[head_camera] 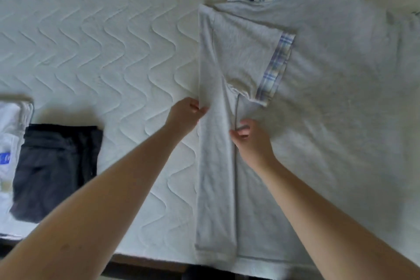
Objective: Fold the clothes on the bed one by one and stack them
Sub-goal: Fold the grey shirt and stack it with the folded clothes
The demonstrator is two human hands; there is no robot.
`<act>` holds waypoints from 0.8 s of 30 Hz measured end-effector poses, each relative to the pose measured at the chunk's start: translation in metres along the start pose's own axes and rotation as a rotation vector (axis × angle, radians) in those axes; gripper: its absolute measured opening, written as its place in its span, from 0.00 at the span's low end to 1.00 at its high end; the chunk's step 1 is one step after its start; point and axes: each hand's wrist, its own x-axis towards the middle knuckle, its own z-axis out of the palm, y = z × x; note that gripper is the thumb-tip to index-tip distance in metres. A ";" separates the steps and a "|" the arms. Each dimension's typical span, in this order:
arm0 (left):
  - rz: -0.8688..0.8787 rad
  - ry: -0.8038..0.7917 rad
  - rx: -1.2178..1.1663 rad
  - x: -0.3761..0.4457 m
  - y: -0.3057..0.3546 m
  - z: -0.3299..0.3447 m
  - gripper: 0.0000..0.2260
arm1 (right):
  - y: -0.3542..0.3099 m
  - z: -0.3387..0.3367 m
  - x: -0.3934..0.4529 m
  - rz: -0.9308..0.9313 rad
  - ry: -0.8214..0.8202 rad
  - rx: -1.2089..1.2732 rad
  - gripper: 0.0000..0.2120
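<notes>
A light grey shirt (329, 88) with a plaid collar and plaid sleeve cuff lies flat on the quilted white mattress (95, 36). Its left side is folded inward as a long strip, and the sleeve lies folded across the chest. My left hand (185, 113) pinches the outer folded edge of that strip. My right hand (248, 138) pinches the strip's inner edge, a little nearer to me. Both hands are at mid-length of the shirt.
At the left edge of the bed a folded dark garment (54, 173) lies on top of folded white clothes (10, 134). The mattress's near edge (145, 257) runs along the bottom, with dark floor beyond it.
</notes>
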 end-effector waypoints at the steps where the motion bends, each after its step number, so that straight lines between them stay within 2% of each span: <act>1: -0.025 -0.028 -0.057 -0.014 -0.008 0.006 0.14 | 0.001 0.003 -0.004 0.025 -0.020 0.020 0.18; 4: -0.078 -0.054 -0.176 -0.052 -0.030 0.024 0.10 | 0.005 0.010 -0.011 0.103 -0.111 0.042 0.14; 7: -0.096 -0.075 -0.217 -0.083 -0.050 0.042 0.06 | 0.010 0.015 -0.027 0.201 -0.240 0.056 0.16; 10: -0.154 -0.099 -0.311 -0.108 -0.070 0.057 0.11 | 0.024 0.019 -0.049 0.297 -0.300 0.161 0.15; 12: -0.234 -0.128 -0.509 -0.124 -0.085 0.067 0.14 | 0.035 0.023 -0.063 0.385 -0.344 0.279 0.12; 14: -0.319 -0.166 -0.729 -0.139 -0.098 0.074 0.17 | 0.045 0.028 -0.075 0.456 -0.402 0.449 0.15; 18: -0.416 -0.229 -0.903 -0.161 -0.121 0.089 0.23 | 0.059 0.036 -0.101 0.500 -0.529 0.694 0.18; 24: -0.568 -0.262 -1.058 -0.200 -0.140 0.107 0.25 | 0.081 0.049 -0.146 0.660 -0.523 0.546 0.24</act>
